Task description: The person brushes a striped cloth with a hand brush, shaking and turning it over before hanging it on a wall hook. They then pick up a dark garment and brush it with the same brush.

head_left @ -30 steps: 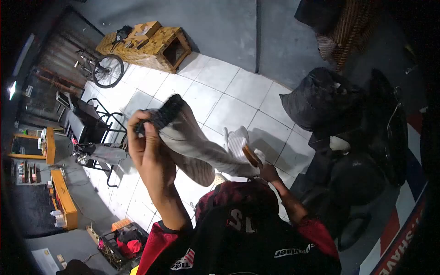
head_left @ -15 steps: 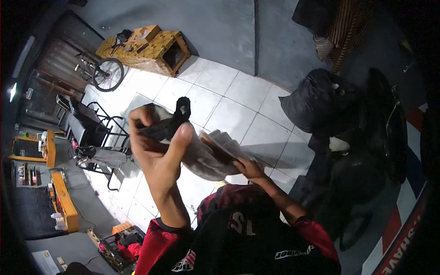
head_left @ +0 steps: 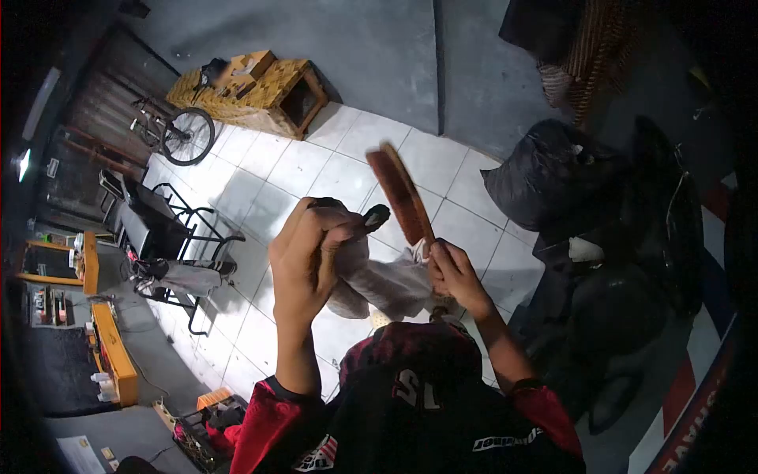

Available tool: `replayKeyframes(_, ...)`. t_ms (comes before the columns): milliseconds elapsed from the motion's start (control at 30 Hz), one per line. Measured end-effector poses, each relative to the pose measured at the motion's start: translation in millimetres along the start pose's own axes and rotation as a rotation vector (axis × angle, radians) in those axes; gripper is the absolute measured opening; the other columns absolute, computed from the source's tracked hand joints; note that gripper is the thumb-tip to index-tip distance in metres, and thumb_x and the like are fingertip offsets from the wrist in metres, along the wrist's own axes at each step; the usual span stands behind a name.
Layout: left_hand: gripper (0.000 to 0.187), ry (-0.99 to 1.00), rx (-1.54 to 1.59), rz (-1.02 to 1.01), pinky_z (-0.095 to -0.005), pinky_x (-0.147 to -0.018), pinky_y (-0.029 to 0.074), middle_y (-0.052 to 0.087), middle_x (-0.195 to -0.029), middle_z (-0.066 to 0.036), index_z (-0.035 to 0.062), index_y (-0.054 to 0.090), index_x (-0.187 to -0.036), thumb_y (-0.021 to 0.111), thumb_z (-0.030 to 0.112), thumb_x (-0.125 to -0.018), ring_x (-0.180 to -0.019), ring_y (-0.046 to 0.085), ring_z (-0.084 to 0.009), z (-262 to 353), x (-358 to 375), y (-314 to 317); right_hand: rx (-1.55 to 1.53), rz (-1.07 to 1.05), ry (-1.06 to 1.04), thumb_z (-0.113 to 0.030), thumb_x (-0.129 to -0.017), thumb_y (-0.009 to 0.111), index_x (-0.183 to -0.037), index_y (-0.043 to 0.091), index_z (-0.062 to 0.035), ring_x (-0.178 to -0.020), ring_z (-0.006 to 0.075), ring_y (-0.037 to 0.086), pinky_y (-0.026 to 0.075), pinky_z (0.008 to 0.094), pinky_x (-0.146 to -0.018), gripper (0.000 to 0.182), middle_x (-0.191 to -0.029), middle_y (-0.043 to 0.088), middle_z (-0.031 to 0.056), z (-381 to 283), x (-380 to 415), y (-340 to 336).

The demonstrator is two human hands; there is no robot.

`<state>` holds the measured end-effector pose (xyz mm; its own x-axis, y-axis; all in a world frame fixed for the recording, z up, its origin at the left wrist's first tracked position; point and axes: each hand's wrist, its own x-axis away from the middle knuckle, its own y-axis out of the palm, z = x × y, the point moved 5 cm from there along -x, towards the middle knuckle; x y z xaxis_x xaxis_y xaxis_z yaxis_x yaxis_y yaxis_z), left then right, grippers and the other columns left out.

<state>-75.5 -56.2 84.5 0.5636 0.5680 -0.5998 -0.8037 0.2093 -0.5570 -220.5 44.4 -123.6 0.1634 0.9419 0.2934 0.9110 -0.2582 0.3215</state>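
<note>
My left hand (head_left: 308, 253) is closed, its back turned toward me. Out of its fingers, to the right, pokes the rounded end of a black object (head_left: 376, 216); the rest is hidden, so I cannot tell its kind. My right hand (head_left: 456, 275) grips the handle end of a wooden brush (head_left: 403, 193), held up at a tilt. Its reddish-brown bristles face left, toward the black object, with a gap between them. Below both hands are my legs in grey trousers (head_left: 379, 284).
A black chair (head_left: 150, 213) stands at left, with a bicycle (head_left: 187, 136) behind it. A patterned low table (head_left: 245, 99) carries a cardboard box. Black plastic bags (head_left: 537, 174) are piled on the right. Orange shelves (head_left: 112, 347) line the left wall.
The brush has come up from beside my legs to upright beside the black object. My left hand has turned over and moved slightly right, covering most of that object.
</note>
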Motion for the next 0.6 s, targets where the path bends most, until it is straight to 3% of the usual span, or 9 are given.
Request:
replayKeyframes(33,0.004,0.001,-0.013,0.021,-0.0286,-0.061,0.043,0.056,-0.075,-0.012,-0.0002,0.056,-0.080,0.055,0.002,-0.077,-0.067,0.056,-0.0242,2.0,-0.3,-0.4,-0.242,-0.068,0.033,-0.029,-0.092,0.038,-0.087,0.049,-0.0035,-0.048,0.0076,0.039,0.032,0.0233,-0.042,0.028,-0.057,0.039,0.0001,-16.1,4.2,18.0)
replayKeyframes(100,0.003,-0.018,-0.034,0.060,-0.0285,-0.060,0.043,0.055,-0.074,-0.012,-0.0002,0.055,-0.079,0.055,0.002,-0.077,-0.067,0.055,-0.0245,3.5,-1.9,-1.7,-0.257,-0.254,-0.159,-0.028,-0.093,0.036,-0.088,0.047,-0.0031,-0.047,0.0057,0.037,0.028,0.0217,-0.039,0.027,-0.057,0.039,-0.0013,-21.5,10.1,40.7)
replayKeyframes(167,0.003,-0.063,-0.050,0.094,-0.0281,-0.060,0.042,0.054,-0.074,-0.012,-0.0003,0.053,-0.077,0.055,0.002,-0.077,-0.066,0.054,-0.0250,2.5,-0.8,-7.8,-0.150,-0.378,-0.212,-0.026,-0.093,0.038,-0.088,0.047,0.0027,-0.049,0.0089,0.043,0.035,0.0233,-0.044,0.030,-0.058,0.045,0.0029,4.8,1.8,53.5)
replayKeyframes(300,0.013,-0.074,0.072,0.384,-0.0234,-0.061,0.040,0.053,-0.072,-0.007,-0.0005,0.050,-0.079,0.043,0.005,-0.088,-0.065,0.050,-0.0137,0.6,2.9,-37.0,0.746,-0.057,-0.100,-0.035,-0.091,0.039,-0.100,0.053,0.0033,-0.071,0.0297,0.060,0.045,0.0383,-0.065,0.043,-0.077,0.060,0.0198,135.8,-17.1,6.8)
replayKeyframes(367,0.014,-0.153,0.120,0.406,-0.0194,-0.064,0.038,0.052,-0.073,-0.005,-0.0004,0.048,-0.080,0.041,0.007,-0.090,-0.067,0.046,-0.0086,-5.8,2.1,-46.5,1.079,-0.046,-0.064,-0.038,-0.090,0.039,-0.099,0.054,0.0037,-0.074,0.0316,0.059,0.044,0.0393,-0.065,0.045,-0.078,0.060,0.0213,197.1,-16.7,-37.2)
replayKeyframes(433,0.015,-0.192,0.179,0.288,-0.0193,-0.061,0.037,0.050,-0.073,-0.003,0.0004,0.048,-0.081,0.060,0.010,-0.081,-0.066,0.045,-0.0081,-15.6,5.1,-45.5,1.240,-0.052,0.032,-0.040,-0.089,0.039,-0.098,0.055,0.0041,-0.076,0.0335,0.059,0.044,0.0403,-0.066,0.048,-0.080,0.059,0.0228,237.5,-10.0,-74.3)
replayKeyframes(500,0.035,-0.185,0.031,0.082,-0.0199,-0.059,0.038,0.050,-0.073,-0.002,0.0018,0.049,-0.082,0.076,0.011,-0.062,-0.066,0.045,-0.0077,-5.4,1.7,-39.9,1.259,0.038,0.179,-0.042,-0.088,0.040,-0.097,0.056,0.0045,-0.079,0.0354,0.059,0.044,0.0414,-0.067,0.050,-0.081,0.059,0.0243,251.4,-10.9,-96.3)
replayKeyframes(533,0.053,-0.240,0.012,0.029,-0.0224,-0.057,0.039,0.049,-0.073,-0.003,0.0036,0.050,-0.084,0.084,0.013,-0.045,-0.064,0.046,-0.0103,-7.8,4.1,-33.9,1.224,0.105,0.225,-0.043,-0.088,0.040,-0.096,0.057,0.0047,-0.080,0.0363,0.059,0.044,0.0419,-0.067,0.051,-0.081,0.059,0.0250,251.2,-13.5,-104.3)
replayKeyframes(600,0.051,-0.256,-0.071,-0.210,-0.0274,-0.058,0.041,0.048,-0.078,-0.006,0.0022,0.052,-0.090,0.080,0.011,-0.049,-0.065,0.050,-0.0177,-10.2,3.0,-21.8,1.083,0.088,0.350,-0.049,-0.085,0.041,-0.090,0.059,0.0048,-0.082,0.0404,0.057,0.043,0.0440,-0.070,0.057,-0.083,0.059,0.0256,213.1,-13.6,-97.1)
